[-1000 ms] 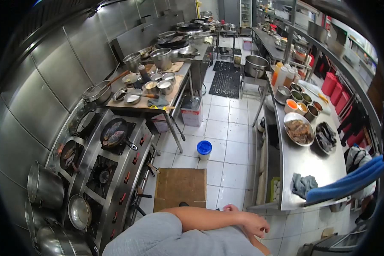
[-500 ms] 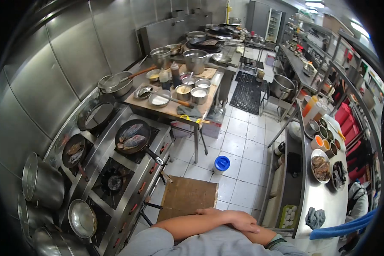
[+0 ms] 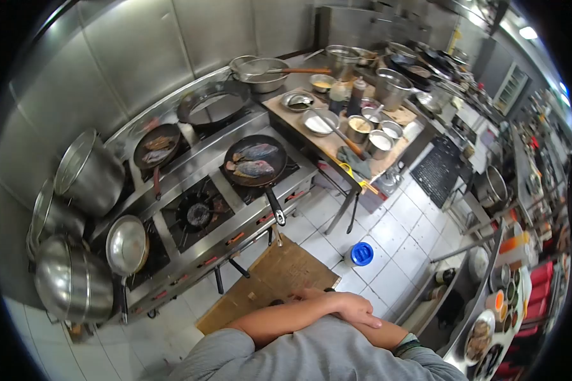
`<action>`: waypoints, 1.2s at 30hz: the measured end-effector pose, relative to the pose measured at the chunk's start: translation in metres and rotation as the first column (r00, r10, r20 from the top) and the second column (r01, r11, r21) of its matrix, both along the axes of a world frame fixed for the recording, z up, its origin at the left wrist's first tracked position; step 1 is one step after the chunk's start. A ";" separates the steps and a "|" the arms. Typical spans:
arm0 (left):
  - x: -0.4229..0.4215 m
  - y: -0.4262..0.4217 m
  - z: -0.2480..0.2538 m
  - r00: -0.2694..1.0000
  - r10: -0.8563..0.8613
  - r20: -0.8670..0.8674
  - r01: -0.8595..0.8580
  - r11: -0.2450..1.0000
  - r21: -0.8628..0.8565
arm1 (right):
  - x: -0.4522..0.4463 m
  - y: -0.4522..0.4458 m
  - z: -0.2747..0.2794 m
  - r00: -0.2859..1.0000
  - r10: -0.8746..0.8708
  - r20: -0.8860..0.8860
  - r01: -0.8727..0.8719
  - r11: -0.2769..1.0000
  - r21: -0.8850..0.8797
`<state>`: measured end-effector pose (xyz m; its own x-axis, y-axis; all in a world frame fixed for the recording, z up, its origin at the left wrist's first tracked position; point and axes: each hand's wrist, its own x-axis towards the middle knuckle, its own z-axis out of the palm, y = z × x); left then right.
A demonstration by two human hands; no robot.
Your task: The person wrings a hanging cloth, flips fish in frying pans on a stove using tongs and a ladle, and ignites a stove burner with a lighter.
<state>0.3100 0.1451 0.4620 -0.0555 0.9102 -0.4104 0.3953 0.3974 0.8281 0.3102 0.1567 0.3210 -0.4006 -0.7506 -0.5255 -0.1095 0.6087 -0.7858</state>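
My arms are folded across my waist over a grey shirt. My left hand (image 3: 357, 310) lies over my right forearm, fingers stretched along it and no object in them. From beneath my left forearm pokes part of my right hand (image 3: 307, 294), its visible fingers extended and holding nothing; the rest is hidden. Ahead on the stove (image 3: 232, 219), a black frying pan (image 3: 258, 174) holds two whole fish (image 3: 254, 167). Behind it to the left, a smaller pan (image 3: 141, 162) contains browned food. An unused-looking steel pan (image 3: 127, 246) sits at the front left.
Large steel pots (image 3: 92, 174) stand along the left wall. A side table (image 3: 318, 136) bears bowls, bottles and a long-handled ladle. On the tiled floor are a blue-lidded tub (image 3: 361, 254) and a cardboard sheet (image 3: 292, 273). A counter (image 3: 457, 346) with food containers runs along the right.
The view has swung left, so the stove and pans sit further right and more of the left floor shows. My arms stay folded; the fish remain in the pan.
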 end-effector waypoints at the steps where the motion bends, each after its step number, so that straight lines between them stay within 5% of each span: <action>1: -0.008 0.008 -0.001 0.999 0.041 -0.003 -0.041 0.999 -0.004 | -0.009 0.008 0.001 0.999 0.027 -0.036 -0.026 0.999 0.029; 15: -0.076 0.037 -0.018 0.868 0.494 0.059 -0.480 0.863 -0.159 | -0.074 0.022 0.029 0.889 0.450 -0.090 -0.436 0.889 0.140; 24: -0.083 -0.009 -0.016 0.857 0.510 0.076 -0.499 0.858 -0.127 | -0.075 0.023 -0.004 0.934 0.347 -0.082 -0.333 0.932 0.145; 27: -0.080 -0.037 -0.032 0.826 0.546 0.136 -0.554 0.832 0.026 | -0.073 0.009 -0.022 0.945 0.311 -0.098 -0.300 0.947 0.116; 31: -0.067 -0.108 -0.120 0.520 0.717 0.464 -0.847 0.502 0.175 | -0.074 0.009 -0.082 0.938 0.161 -0.306 -0.197 0.976 -0.090; 32: -0.058 -0.127 -0.121 0.322 0.798 0.509 -0.924 0.381 -0.013 | -0.077 0.021 -0.102 0.922 0.075 -0.381 -0.143 0.978 -0.152; 33: -0.044 -0.150 -0.121 0.103 0.854 0.510 -0.949 0.238 -0.208 | -0.082 0.042 -0.094 0.943 -0.002 -0.334 0.012 1.000 0.028; 36: 0.034 -0.242 -0.253 -0.032 0.991 0.130 -0.961 0.005 -0.276 | -0.122 0.123 -0.146 0.874 -0.399 -0.277 0.440 0.892 0.106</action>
